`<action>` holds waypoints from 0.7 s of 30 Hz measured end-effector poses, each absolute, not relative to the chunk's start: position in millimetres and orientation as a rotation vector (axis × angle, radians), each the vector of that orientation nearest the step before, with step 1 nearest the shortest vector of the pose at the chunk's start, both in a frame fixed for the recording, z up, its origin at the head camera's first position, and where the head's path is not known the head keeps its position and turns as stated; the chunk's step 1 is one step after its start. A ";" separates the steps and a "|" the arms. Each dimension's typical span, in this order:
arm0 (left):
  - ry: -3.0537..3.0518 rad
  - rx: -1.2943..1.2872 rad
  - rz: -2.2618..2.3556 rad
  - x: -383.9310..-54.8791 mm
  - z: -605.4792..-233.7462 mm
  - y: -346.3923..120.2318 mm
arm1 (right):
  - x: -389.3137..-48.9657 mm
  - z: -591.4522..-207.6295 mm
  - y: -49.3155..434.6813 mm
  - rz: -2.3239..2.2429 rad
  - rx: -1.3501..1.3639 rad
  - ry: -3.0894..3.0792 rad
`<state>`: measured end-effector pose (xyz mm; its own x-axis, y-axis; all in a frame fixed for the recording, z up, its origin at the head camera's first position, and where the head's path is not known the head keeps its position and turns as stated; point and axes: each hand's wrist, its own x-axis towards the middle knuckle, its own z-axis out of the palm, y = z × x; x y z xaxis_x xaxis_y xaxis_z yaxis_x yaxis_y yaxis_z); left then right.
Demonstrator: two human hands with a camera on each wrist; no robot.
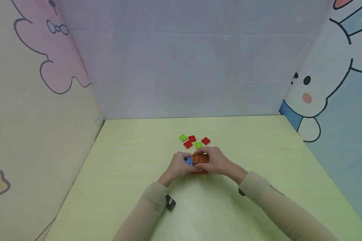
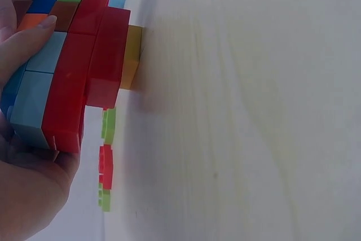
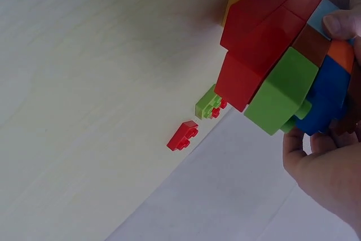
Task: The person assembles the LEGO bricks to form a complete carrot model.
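Note:
Between both hands is a block build (image 2: 70,77) of stacked toy bricks, close over the table. Its lowest part is a yellow brick (image 2: 133,55), with red bricks (image 3: 259,40) stepping outward above. Higher up are light blue bricks (image 2: 36,103), a green brick (image 3: 285,86), an orange brick (image 3: 341,55) and a blue brick (image 3: 327,91). My left hand (image 1: 178,164) grips the build's left side, thumb over the light blue and brown bricks. At the top right, my right hand (image 1: 216,160) holds a brown brick (image 1: 200,158) between thumb and fingers, against the build.
Loose small bricks lie just beyond the hands: a green brick (image 1: 183,137), a red brick (image 1: 192,138) and several others in the same two colours. The pale green table (image 1: 123,174) meets a plain cloth wall (image 1: 187,73) at the back. Printed cartoon walls flank both sides.

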<state>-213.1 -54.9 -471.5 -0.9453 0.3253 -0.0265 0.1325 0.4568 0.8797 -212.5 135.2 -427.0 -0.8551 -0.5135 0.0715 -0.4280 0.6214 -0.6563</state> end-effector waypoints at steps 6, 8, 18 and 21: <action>2.513 0.396 1.504 -213.3 -473.2 -55.2 | -212.6 -424.3 133.9 -1.091 -0.782 2.704; 2.512 0.392 1.504 -214.2 -473.2 -55.4 | -213.5 -423.8 133.9 -1.097 -0.777 2.704; 2.510 0.368 1.466 -216.7 -473.9 -55.6 | -219.1 -428.8 135.3 -1.094 -0.739 2.684; 2.504 0.368 1.463 -216.8 -473.7 -55.5 | -219.8 -430.4 135.2 -1.074 -0.728 2.693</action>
